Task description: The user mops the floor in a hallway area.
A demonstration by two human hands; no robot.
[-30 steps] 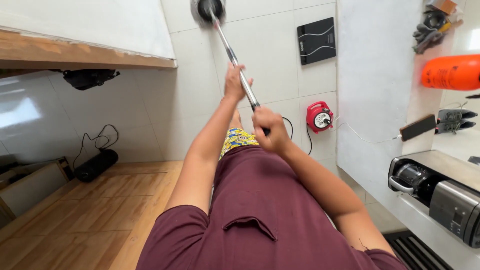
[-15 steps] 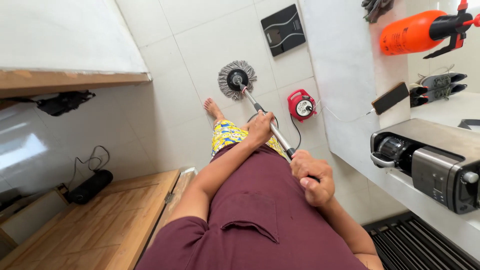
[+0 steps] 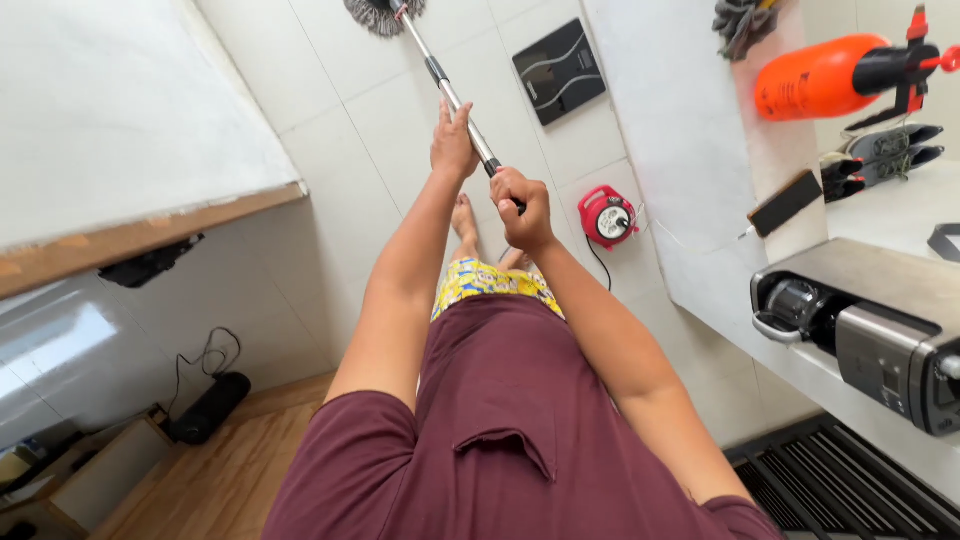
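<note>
White tiled floor [image 3: 300, 150] with mop head [image 3: 385, 14], black bathroom scale [image 3: 559, 71], red cable reel [image 3: 606, 216].

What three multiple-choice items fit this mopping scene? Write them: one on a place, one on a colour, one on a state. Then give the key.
1. Where does the mop head lie?
A. on the white floor tiles
B. on the wooden floor
C. on the counter

2. What colour is the cable reel on the floor?
A. blue
B. red
C. green

3. How is the mop handle held?
A. by the left hand alone
B. by nobody
C. by both hands

Key: A, the head rests on tiles at the top edge; B, its casing is red; C, the left hand and the right hand both grip it.
</note>
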